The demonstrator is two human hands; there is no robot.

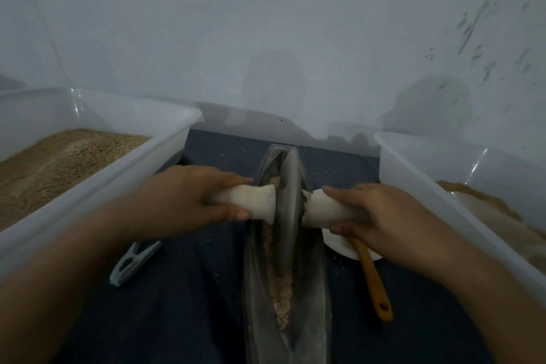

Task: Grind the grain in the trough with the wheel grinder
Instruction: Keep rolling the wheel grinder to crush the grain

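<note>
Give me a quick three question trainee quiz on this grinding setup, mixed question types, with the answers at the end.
1. True or false: both hands grip the cloth-wrapped handles of the wheel grinder.
2. What lies along the groove of the trough?
3. The orange-handled tool lies on which side of the trough: A left, B right?

Key:
1. True: left hand and right hand each hold a handle.
2. Crushed grain.
3. B.

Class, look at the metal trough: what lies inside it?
Inside the trough a strip of brownish crushed grain runs along the groove, and the wheel stands in it. Any grain directly under the wheel is hidden.
</note>
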